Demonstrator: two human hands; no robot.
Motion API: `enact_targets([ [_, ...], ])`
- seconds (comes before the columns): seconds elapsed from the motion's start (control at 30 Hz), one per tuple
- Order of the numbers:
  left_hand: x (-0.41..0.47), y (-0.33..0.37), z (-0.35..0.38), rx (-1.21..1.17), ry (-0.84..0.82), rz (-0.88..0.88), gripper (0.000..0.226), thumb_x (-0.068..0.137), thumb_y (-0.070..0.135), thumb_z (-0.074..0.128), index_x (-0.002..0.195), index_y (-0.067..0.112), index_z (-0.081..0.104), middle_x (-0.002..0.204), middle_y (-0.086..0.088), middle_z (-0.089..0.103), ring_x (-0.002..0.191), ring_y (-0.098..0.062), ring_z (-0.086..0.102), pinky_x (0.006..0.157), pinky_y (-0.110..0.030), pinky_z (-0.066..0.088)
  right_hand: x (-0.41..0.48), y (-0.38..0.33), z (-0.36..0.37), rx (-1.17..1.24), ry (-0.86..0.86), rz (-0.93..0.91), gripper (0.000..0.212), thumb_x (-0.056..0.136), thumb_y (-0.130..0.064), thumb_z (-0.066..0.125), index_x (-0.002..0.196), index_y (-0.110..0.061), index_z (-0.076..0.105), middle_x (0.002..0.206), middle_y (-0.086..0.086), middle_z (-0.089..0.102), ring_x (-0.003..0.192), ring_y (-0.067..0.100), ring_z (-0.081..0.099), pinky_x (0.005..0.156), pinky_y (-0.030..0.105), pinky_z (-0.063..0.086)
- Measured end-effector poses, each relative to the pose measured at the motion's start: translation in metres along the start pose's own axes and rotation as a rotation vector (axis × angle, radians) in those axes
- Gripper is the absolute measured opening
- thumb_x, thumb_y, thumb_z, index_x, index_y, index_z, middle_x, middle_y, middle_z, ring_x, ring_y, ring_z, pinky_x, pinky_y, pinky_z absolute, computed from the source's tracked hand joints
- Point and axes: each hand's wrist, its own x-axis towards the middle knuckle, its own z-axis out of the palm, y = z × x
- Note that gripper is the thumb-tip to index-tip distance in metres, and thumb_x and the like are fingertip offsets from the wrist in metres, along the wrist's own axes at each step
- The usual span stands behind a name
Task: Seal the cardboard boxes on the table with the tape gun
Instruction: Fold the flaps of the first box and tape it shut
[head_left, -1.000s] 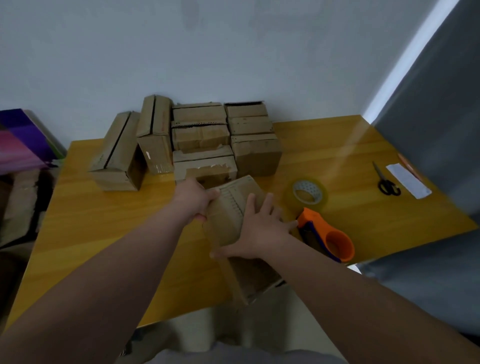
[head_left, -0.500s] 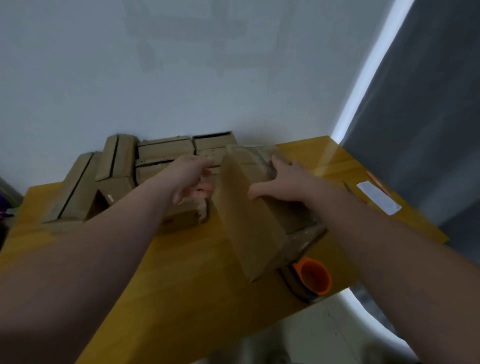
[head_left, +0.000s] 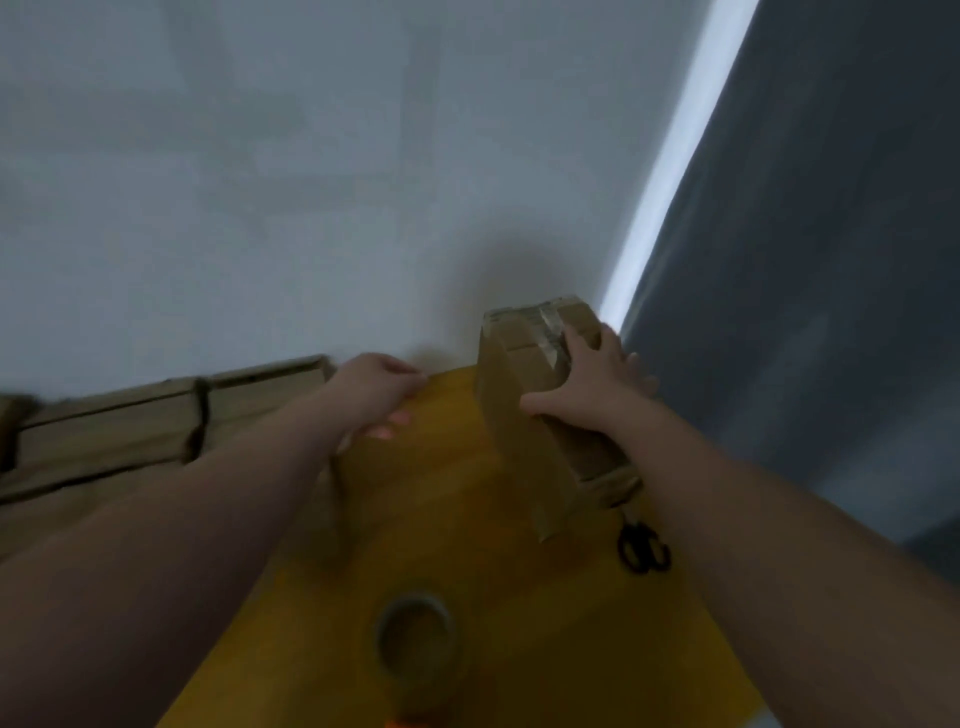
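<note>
I carry the box (head_left: 519, 415) farther toward one o'clock, right hand (head_left: 589, 387) clasping it; left hand (head_left: 375, 395), at eleven o'clock, curls loosely, holding nothing.

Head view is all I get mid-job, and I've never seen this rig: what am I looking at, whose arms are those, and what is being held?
There is no machine here: a person wears one camera on the head, looking forward and down, so both bare arms are theirs. The right hand grips a tilted cardboard box at the far side of the yellow table. The left hand hovers beside it, holding nothing. On the table lie a tape roll and black scissors; more boxes stand at the left by the wall.
</note>
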Motion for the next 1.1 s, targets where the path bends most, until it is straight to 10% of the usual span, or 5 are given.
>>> enact_targets([
  [0.63, 0.125, 0.032, 0.068, 0.320, 0.060, 0.074, 0.021, 0.094, 0.023, 0.057, 0.109, 0.011, 0.066, 0.101, -0.008, 0.066, 0.090, -0.025, 0.066, 0.078, -0.040, 0.057, 0.185, 0.070, 0.022, -0.068, 0.029, -0.027, 0.102, 0.074, -0.067, 0.064, 0.152, -0.036, 0.007, 0.160, 0.010, -0.002, 0.144, 0.042, 0.000, 0.112, 0.065, 0.007],
  [1.1, 0.065, 0.000, 0.020, 0.712, 0.160, 0.190, 0.031, 0.095, 0.026, 0.053, 0.121, 0.011, 0.063, 0.121, -0.007, 0.065, 0.113, -0.022, 0.058, 0.095, -0.031, 0.045, 0.110, 0.010, 0.036, 0.090, -0.042, -0.254, 0.072, 0.091, -0.042, 0.056, 0.151, -0.019, 0.024, 0.158, 0.009, 0.014, 0.145, 0.031, 0.011, 0.114, 0.046, 0.021],
])
